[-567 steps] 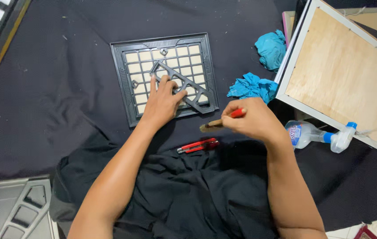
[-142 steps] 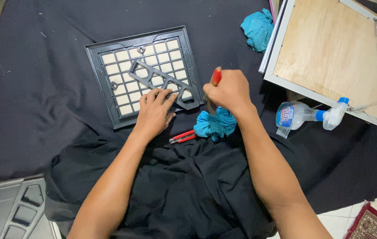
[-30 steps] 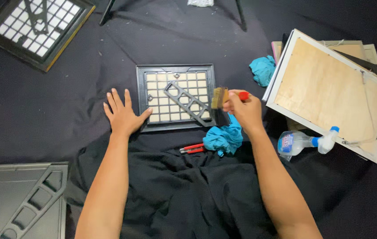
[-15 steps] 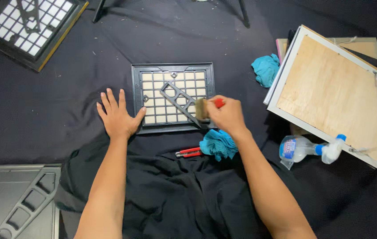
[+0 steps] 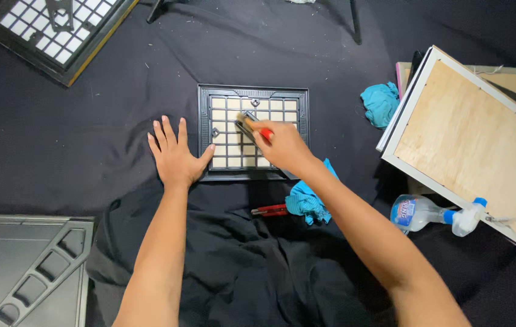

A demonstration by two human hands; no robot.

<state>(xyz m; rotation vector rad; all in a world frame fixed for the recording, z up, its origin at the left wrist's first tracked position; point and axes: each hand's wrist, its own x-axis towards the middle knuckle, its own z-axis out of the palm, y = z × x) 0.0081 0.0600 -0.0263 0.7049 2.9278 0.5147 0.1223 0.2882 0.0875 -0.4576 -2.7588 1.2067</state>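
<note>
A small black picture frame [image 5: 304, 106] with a white grid of squares lies flat on the black cloth. My right hand [image 5: 283, 147] grips a red-handled brush [image 5: 252, 126], whose bristles rest on the grid near the frame's middle. My left hand [image 5: 176, 155] lies flat and spread on the cloth, thumb touching the frame's left edge. A teal rag [image 5: 307, 199] and a red-handled tool [image 5: 270, 210] lie just below the frame, partly under my right forearm.
A large framed panel [image 5: 461, 136] lies back side up at right, a spray bottle [image 5: 433, 214] below it and another teal rag [image 5: 381, 103] beside it. A second grid frame [image 5: 58, 30] sits top left; a grey frame [image 5: 21, 266] is bottom left.
My right hand has carried the brush leftward across the grid, from the frame's right side to its middle. My left hand stays flat by the frame's left edge.
</note>
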